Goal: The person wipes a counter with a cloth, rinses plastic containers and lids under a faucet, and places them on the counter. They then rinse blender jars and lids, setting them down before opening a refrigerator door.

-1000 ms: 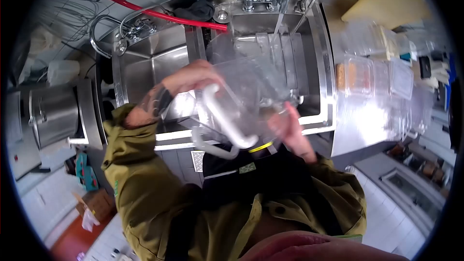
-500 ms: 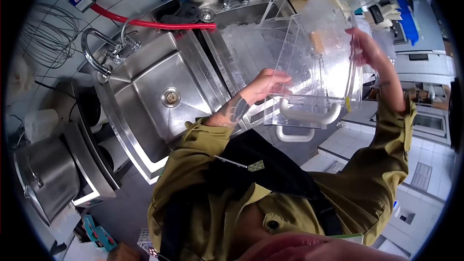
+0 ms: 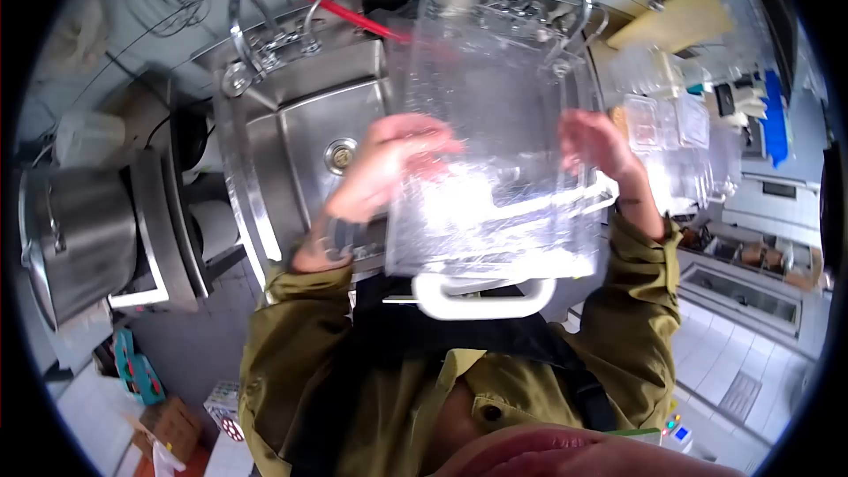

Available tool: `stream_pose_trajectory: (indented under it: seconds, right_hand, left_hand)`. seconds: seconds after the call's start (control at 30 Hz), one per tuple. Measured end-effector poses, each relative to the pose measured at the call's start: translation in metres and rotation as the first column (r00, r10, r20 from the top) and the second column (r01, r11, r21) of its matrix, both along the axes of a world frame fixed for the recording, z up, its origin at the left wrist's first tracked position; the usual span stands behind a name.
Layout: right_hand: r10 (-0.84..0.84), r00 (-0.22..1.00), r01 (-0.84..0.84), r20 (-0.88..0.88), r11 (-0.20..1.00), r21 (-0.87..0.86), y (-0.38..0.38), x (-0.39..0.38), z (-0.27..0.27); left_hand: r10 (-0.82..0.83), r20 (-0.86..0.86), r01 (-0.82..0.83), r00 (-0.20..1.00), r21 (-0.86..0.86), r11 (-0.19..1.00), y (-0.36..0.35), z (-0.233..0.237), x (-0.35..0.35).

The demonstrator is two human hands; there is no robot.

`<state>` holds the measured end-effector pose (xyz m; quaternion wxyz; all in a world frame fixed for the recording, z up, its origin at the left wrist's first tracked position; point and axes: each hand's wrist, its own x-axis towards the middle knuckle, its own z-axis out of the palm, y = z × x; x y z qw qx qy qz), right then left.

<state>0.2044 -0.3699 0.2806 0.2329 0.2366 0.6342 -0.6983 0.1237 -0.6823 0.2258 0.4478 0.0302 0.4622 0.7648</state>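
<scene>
A large clear plastic bin (image 3: 495,97) with a white handle (image 3: 486,305) on its near end is held up before my chest, over the sinks. My left hand (image 3: 393,159) lies along the bin's left side, its fingers curled around the wall and partly seen through it. On the opposite side, my right hand (image 3: 596,143) grips the other wall; both hands are somewhat blurred. Light glares off the bin's near part. The left steel sink (image 3: 300,137), with its drain, sits just beyond my left hand. Behind the bin, the right sink is mostly hidden.
A curved faucet (image 3: 252,35) stands at the left sink and another faucet (image 3: 565,9) at the right. A red hose (image 3: 336,4) crosses the back wall. Clear containers (image 3: 658,119) crowd the right counter, near a yellow board (image 3: 676,18). A steel pot (image 3: 79,243) stands far left.
The bin has moved left from above the right counter to directly before me, both hands travelling with it. Its handle end now faces my body, and the camera view has shifted.
</scene>
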Motion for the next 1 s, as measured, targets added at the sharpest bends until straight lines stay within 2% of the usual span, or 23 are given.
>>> stream_pose_trajectory:
  seconds: [0.03,0.1,0.13,0.23,0.3,0.37,0.43,0.5,0.53,0.6,0.7,0.73,0.77,0.83,0.93,1.0]
  right_hand:
    - [0.062,0.998,-0.063,-0.01,0.995,-0.08,-0.021,-0.01,-0.012]
    - [0.428,0.904,-0.427,-0.012,0.903,0.044,-0.051,-0.04,-0.026]
    - [0.514,0.85,-0.526,0.113,0.823,0.213,-0.067,-0.054,-0.029]
    - [0.516,0.838,-0.512,0.174,0.637,0.577,-0.095,-0.095,-0.054]
    - [0.478,0.877,-0.348,-0.053,0.707,0.616,-0.11,-0.131,-0.091]
    - [0.549,0.819,-0.266,-0.168,0.623,0.736,-0.134,-0.183,-0.136]
    - [0.696,0.637,-0.013,-0.33,0.438,0.899,-0.163,-0.235,-0.184]
    - [0.681,0.487,0.292,-0.547,0.463,0.837,-0.191,-0.289,-0.228]
    - [0.668,0.58,0.264,-0.467,0.388,0.883,-0.206,-0.305,-0.229]
    - [0.604,0.744,0.17,-0.286,0.243,0.955,-0.231,-0.331,-0.222]
    - [0.76,0.614,0.157,-0.214,0.148,0.976,-0.246,-0.344,-0.228]
    - [0.801,0.583,0.16,-0.137,0.052,0.986,-0.245,-0.353,-0.239]
    - [0.823,0.558,0.145,-0.108,0.031,0.989,-0.243,-0.359,-0.238]
    - [0.865,0.501,0.174,0.008,-0.11,0.979,-0.245,-0.37,-0.236]
    - [0.885,0.456,0.154,0.09,-0.179,0.972,-0.251,-0.362,-0.235]
    - [0.891,0.436,0.168,0.127,-0.219,0.961,-0.262,-0.361,-0.226]
  left_hand:
    - [0.042,-0.055,-0.047,0.998,-0.08,0.996,-0.026,0.008,0.002]
    - [0.117,-0.211,-0.145,0.971,-0.126,0.981,-0.072,0.016,0.013]
    - [0.161,-0.178,-0.193,0.971,-0.178,0.965,-0.088,0.02,0.02]
    - [0.241,-0.055,-0.246,0.969,-0.314,0.917,-0.133,-0.001,0.019]
    - [0.291,-0.055,-0.288,0.955,-0.398,0.871,-0.145,-0.033,0.009]
    - [0.199,-0.117,-0.231,0.973,-0.466,0.854,-0.145,-0.08,0.001]
    - [0.108,-0.177,-0.191,0.978,-0.567,0.801,-0.142,-0.138,-0.014]
    - [0.015,-0.234,-0.18,0.972,-0.705,0.686,-0.132,-0.182,-0.028]
    - [-0.043,-0.254,-0.177,0.966,-0.775,0.606,-0.125,-0.201,-0.035]
    - [-0.318,-0.437,-0.327,0.841,-0.88,0.345,-0.122,-0.288,-0.048]
    - [-0.358,-0.408,-0.362,0.84,-0.912,0.19,-0.108,-0.31,-0.05]
    - [-0.332,-0.41,-0.365,0.849,-0.911,0.191,-0.112,-0.32,-0.045]
    - [-0.303,-0.419,-0.375,0.856,-0.906,0.194,-0.114,-0.331,-0.042]
    - [-0.281,-0.439,-0.39,0.853,-0.895,0.216,-0.12,-0.348,-0.051]
    - [-0.334,-0.444,-0.37,0.832,-0.891,0.265,-0.125,-0.353,-0.049]
    - [-0.311,-0.438,-0.363,0.844,-0.892,0.27,-0.122,-0.356,-0.048]
